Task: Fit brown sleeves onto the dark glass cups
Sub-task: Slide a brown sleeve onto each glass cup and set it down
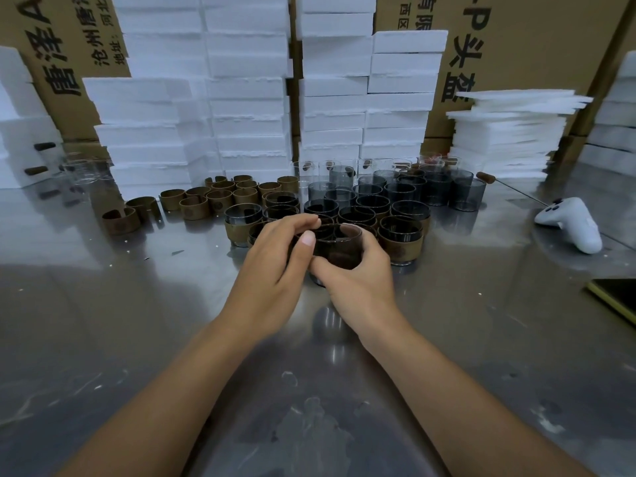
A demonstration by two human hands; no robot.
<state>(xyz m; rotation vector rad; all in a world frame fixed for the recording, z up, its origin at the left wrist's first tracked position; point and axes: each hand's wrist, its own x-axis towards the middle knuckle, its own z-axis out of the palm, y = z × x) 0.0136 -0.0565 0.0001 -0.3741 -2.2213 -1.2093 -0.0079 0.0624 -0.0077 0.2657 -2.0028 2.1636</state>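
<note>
Both hands hold one dark glass cup with a brown sleeve around it, just above the metal table. My left hand grips its left side, thumb on the sleeve. My right hand cups it from below and to the right. Behind it stand several sleeved dark cups. Bare dark cups cluster further back on the right. Loose brown sleeves lie in a group at the left.
White foam blocks and cardboard boxes wall off the back. A white game-style controller lies at the right, a dark tablet edge near the right border. A thin rod with a wooden handle lies beside the bare cups.
</note>
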